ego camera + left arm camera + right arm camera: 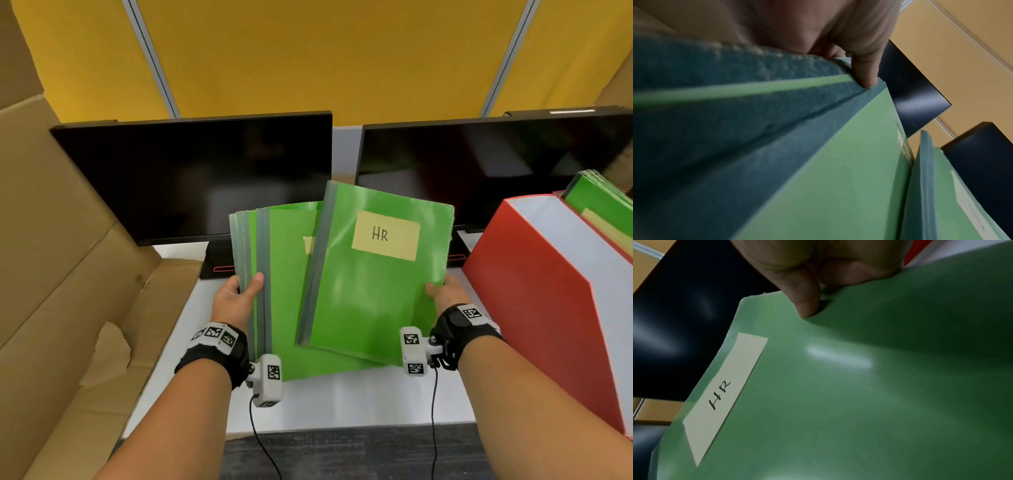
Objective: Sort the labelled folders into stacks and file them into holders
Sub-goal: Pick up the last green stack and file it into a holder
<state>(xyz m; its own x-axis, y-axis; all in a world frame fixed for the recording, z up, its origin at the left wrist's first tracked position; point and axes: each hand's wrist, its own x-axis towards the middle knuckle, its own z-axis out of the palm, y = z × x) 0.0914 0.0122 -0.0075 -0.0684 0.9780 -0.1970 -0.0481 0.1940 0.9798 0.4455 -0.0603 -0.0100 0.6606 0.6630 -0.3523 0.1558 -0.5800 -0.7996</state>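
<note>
Green folders fill both hands above the white desk [342,401]: the left hand [236,301] grips a fanned stack of folders [274,274] by its spines, while the right hand [445,294] pinches the HR-labelled folder [370,274] at its right edge, overlapping the stack, beside the red file holder [534,301].

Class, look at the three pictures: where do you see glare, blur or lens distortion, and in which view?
Head view: straight partition lines splay outward, sheen streaks the HR folder. Left wrist view: the folder stack is blurred up close. Right wrist view: a white glare patch lies on the cover, shadow under the right hand.
</note>
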